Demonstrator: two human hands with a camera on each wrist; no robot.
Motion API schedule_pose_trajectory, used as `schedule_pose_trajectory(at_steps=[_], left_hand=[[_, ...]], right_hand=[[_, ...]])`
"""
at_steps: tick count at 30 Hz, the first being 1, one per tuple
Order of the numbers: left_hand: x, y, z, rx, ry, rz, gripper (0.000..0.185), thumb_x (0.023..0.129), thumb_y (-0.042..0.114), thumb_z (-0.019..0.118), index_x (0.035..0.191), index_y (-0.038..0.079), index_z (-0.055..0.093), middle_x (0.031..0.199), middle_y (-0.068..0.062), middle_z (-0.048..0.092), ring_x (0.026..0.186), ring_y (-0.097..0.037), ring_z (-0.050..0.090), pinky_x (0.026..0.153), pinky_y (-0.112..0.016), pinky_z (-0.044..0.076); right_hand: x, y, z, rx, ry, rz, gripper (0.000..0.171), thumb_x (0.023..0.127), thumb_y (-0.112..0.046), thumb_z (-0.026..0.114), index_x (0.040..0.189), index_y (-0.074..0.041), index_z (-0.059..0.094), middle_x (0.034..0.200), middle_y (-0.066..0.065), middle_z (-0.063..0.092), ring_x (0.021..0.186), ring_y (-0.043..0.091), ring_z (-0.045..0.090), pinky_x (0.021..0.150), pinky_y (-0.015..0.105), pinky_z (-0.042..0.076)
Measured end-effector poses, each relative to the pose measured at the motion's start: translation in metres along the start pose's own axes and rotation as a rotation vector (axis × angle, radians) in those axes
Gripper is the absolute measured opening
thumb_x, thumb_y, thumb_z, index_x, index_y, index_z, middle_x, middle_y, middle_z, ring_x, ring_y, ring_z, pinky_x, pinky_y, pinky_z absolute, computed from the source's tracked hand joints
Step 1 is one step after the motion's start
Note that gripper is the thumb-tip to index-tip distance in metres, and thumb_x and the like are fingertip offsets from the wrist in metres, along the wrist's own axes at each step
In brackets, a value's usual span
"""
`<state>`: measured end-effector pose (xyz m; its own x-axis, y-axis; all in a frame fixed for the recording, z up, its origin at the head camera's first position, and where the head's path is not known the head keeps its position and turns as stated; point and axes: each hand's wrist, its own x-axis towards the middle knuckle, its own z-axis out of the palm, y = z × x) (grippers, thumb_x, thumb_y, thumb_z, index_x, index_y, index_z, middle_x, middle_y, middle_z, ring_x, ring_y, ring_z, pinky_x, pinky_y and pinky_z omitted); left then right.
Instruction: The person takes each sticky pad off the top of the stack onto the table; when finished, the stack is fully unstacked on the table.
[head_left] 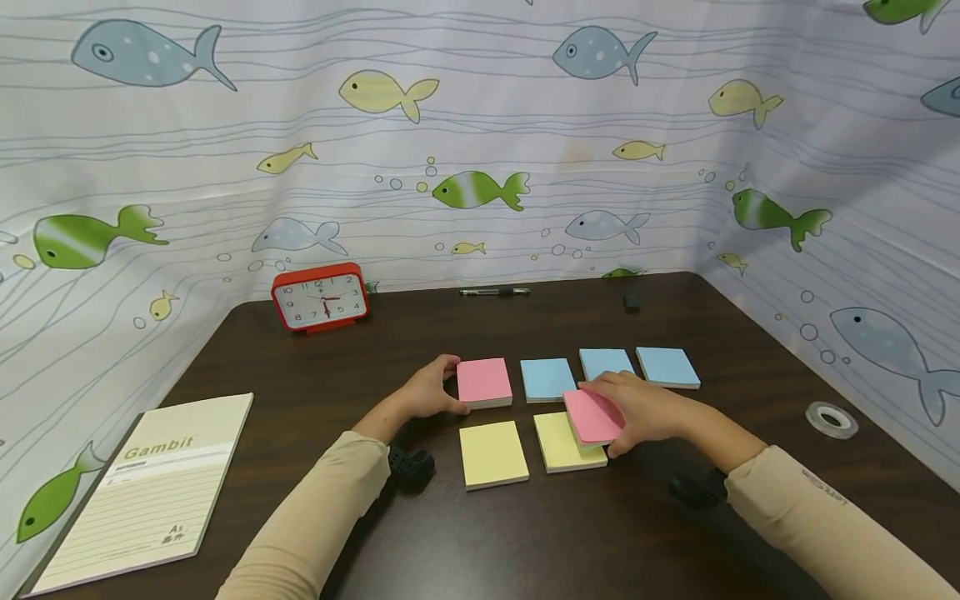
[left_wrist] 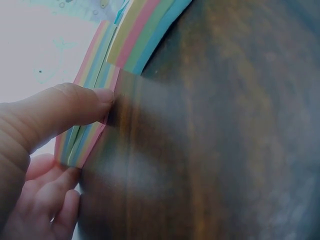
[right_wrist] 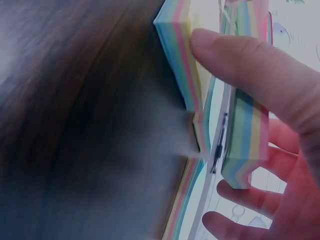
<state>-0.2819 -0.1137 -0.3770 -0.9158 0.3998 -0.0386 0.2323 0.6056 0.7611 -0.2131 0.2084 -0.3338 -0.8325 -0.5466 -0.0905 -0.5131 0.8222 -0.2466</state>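
Several multicoloured sticky-note pads lie in two rows on the dark table (head_left: 525, 533). My left hand (head_left: 452, 385) grips the left edge of a pink-topped pad (head_left: 485, 381), thumb on its near side and fingers at its far corner. In the left wrist view the thumb (left_wrist: 65, 107) presses that pad's side (left_wrist: 85, 142). My right hand (head_left: 609, 417) holds a second pink-topped pad (head_left: 591, 415), tilted, over a yellow pad (head_left: 557, 446). The right wrist view shows this pad (right_wrist: 245, 140) between thumb (right_wrist: 240, 65) and fingers. Three blue pads (head_left: 546, 379) and another yellow pad (head_left: 492, 452) lie flat.
A red alarm clock (head_left: 319, 297) stands at the back left and a pen (head_left: 495, 292) lies along the back edge. A notebook (head_left: 150, 487) lies at the front left, a tape roll (head_left: 831, 418) at the right. Fish-print curtains enclose the table.
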Motion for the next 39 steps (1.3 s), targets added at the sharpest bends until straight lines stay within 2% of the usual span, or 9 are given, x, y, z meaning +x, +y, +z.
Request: schedule_pose_trajectory(at_steps=[11,21,25,28,32,35,39], left_hand=[[0.003,0.002,-0.002,0.008,0.009,-0.004,0.082,0.062,0.013,0.079,0.128,0.0,0.031,0.13,-0.017,0.039,0.119,-0.025,0.037,0.096,-0.038,0.028],[0.003,0.0,-0.001,-0.002,0.013,-0.012,0.081,0.061,0.013,0.079,0.127,0.0,0.033,0.129,-0.017,0.039,0.119,-0.025,0.037,0.096,-0.038,0.029],[0.002,0.0,0.001,-0.007,0.012,-0.019,0.081,0.062,0.013,0.079,0.127,0.0,0.032,0.13,-0.017,0.039,0.119,-0.024,0.037,0.096,-0.038,0.029],[0.002,0.0,0.002,-0.014,0.01,-0.019,0.082,0.062,0.012,0.079,0.128,0.0,0.032,0.13,-0.017,0.038,0.12,-0.024,0.036,0.096,-0.038,0.028],[0.001,0.002,0.002,-0.024,0.009,-0.02,0.083,0.062,0.011,0.079,0.129,0.0,0.031,0.131,-0.017,0.037,0.12,-0.024,0.036,0.097,-0.038,0.028],[0.001,0.003,0.002,-0.024,0.006,-0.023,0.085,0.062,0.011,0.079,0.13,0.0,0.029,0.132,-0.017,0.036,0.121,-0.024,0.035,0.097,-0.038,0.027],[0.002,0.003,0.003,-0.019,-0.004,-0.031,0.087,0.062,0.01,0.078,0.131,0.0,0.027,0.134,-0.017,0.033,0.121,-0.024,0.034,0.097,-0.038,0.027]], right_hand=[[-0.025,0.021,-0.004,-0.003,0.002,0.009,0.09,0.051,-0.032,0.082,0.126,-0.002,0.042,0.116,0.011,0.045,0.099,0.026,0.041,0.069,0.04,0.041],[-0.031,0.032,-0.001,0.022,-0.025,0.029,0.091,0.051,-0.032,0.081,0.125,0.0,0.041,0.122,0.019,0.041,0.11,0.039,0.034,0.078,0.052,0.038],[-0.03,0.033,0.0,0.086,-0.057,0.072,0.1,0.05,-0.026,0.083,0.132,-0.002,0.031,0.128,0.023,0.033,0.115,0.044,0.026,0.079,0.058,0.035],[-0.028,0.031,-0.005,0.125,-0.056,0.102,0.107,0.05,-0.021,0.084,0.137,-0.006,0.023,0.132,0.025,0.026,0.116,0.045,0.022,0.074,0.055,0.04],[-0.025,0.027,-0.017,0.087,-0.001,0.089,0.105,0.053,-0.019,0.083,0.138,-0.008,0.022,0.132,0.025,0.026,0.116,0.045,0.022,0.074,0.052,0.041],[-0.022,0.022,-0.025,0.059,0.023,0.055,0.102,0.057,-0.019,0.081,0.138,-0.007,0.02,0.132,0.025,0.026,0.117,0.047,0.021,0.081,0.058,0.034],[-0.016,0.016,-0.029,0.059,0.023,0.005,0.095,0.062,-0.017,0.078,0.138,-0.007,0.02,0.132,0.023,0.029,0.119,0.047,0.019,0.083,0.06,0.03]])
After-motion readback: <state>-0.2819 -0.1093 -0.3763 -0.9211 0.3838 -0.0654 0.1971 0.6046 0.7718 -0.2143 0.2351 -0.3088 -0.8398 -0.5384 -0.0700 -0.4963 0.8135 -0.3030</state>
